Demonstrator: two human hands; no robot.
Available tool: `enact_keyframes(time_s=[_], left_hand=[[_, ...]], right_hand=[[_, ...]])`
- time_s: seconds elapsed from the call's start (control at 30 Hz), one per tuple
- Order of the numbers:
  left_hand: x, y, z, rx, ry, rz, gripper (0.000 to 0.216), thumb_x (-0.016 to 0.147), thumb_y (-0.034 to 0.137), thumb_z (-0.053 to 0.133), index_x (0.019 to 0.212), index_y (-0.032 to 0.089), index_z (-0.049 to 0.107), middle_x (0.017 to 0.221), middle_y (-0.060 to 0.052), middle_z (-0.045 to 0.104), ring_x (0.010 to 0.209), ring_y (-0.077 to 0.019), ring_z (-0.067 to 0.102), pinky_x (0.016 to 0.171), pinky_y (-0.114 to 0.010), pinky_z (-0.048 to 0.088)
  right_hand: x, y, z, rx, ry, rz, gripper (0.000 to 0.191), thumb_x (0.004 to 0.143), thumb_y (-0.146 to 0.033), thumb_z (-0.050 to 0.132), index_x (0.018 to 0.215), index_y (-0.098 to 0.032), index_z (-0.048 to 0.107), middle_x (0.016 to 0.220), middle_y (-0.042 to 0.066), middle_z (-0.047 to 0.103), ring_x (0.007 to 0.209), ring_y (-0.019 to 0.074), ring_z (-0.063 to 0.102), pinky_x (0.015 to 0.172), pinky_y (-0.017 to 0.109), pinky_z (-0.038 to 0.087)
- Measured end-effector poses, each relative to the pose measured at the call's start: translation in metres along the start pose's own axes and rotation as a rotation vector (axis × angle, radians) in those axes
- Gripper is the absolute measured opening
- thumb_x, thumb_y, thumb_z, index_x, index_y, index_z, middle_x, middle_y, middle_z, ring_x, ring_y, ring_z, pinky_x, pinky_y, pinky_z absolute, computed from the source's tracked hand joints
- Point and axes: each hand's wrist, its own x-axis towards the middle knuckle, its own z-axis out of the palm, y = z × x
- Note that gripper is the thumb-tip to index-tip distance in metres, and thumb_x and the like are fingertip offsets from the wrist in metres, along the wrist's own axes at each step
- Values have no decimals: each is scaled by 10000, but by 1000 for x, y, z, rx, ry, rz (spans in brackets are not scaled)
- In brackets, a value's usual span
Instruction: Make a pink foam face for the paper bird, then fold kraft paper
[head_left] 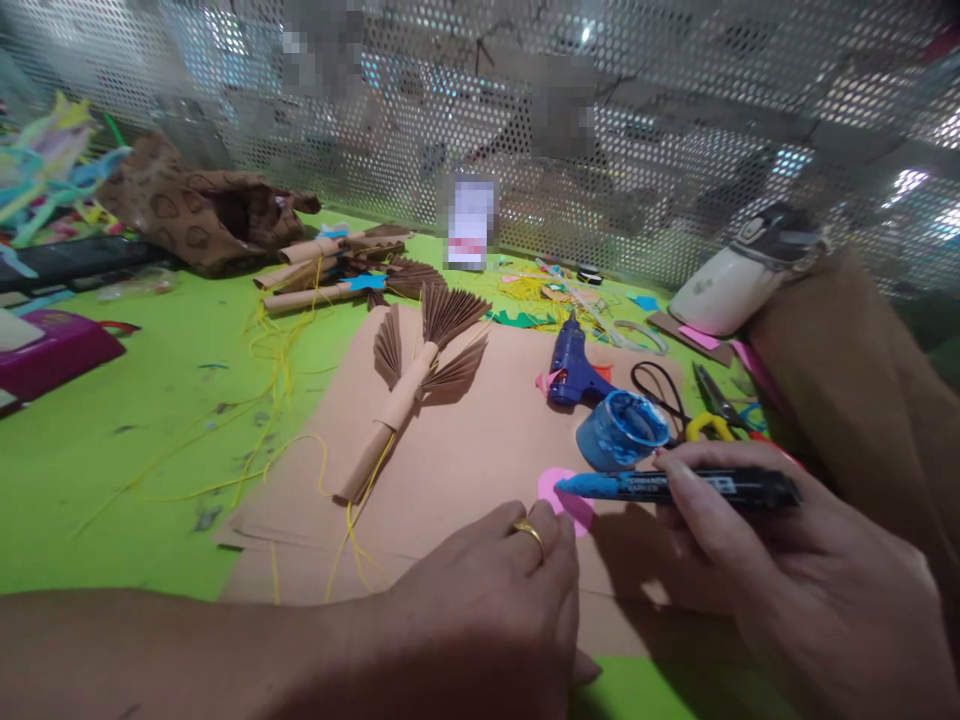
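My right hand (pixel 780 580) grips a black marker (pixel 675 487) whose front end is smeared blue, held level and pointing left. Its tip hovers at a small pink paper circle (pixel 570 497) on a brown card sheet (pixel 465 450). My left hand (pixel 495 600), a gold ring on one finger, rests knuckles-up with fingers curled, its fingertips pressing on the pink circle's near edge. A round blue paint lid (pixel 622 430) sits just behind the marker. Farther back on the sheet lies a rolled brown paper figure with pleated fan wings (pixel 420 370).
A blue glue gun (pixel 570 362), black scissors (pixel 660 390) and yellow-handled pliers (pixel 712 415) lie at the right. More brown paper rolls (pixel 322 275), yellow string (pixel 277 350), a magenta box (pixel 52 352) and a white device (pixel 739 280) sit on the green table before a perforated metal screen (pixel 600 130).
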Motion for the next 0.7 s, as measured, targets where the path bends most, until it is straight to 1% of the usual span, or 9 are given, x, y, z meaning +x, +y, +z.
enact_keyframes(time_s=[0.13,0.27,0.33,0.47,0.7], left_hand=[[0,-2,3,13,26,-8,384,933,331,411,1089,37,603,1084,-163,635,999,-247,561,833,-350,437],[1,-2,11,4,62,28,389,926,371,424,1037,58,625,1061,-158,643,962,-241,571,803,-345,437],[1,-3,15,21,50,-4,384,925,367,425,1037,58,623,1077,-169,635,977,-249,565,813,-358,430],[2,-7,21,10,84,94,385,925,357,406,1021,53,622,1055,-178,639,947,-255,572,790,-364,427],[1,-9,20,16,84,79,382,917,361,421,1043,51,604,1073,-177,636,949,-249,573,783,-351,434]], right_hand=[[0,1,0,-28,7,-23,266,800,-494,532,794,-259,658,666,-31,697,530,143,640,488,218,482],[1,1,-2,-35,-7,-39,265,808,-489,529,803,-255,652,626,-24,687,513,155,637,492,231,499],[2,1,-2,-33,-28,-61,258,815,-481,528,802,-252,647,623,-21,688,508,158,636,491,235,505],[3,1,-2,-22,-54,-96,231,825,-454,531,807,-252,641,654,-23,700,527,151,645,500,223,508],[1,0,1,-5,-49,-59,233,814,-468,538,788,-265,649,659,-37,696,556,143,649,496,211,488]])
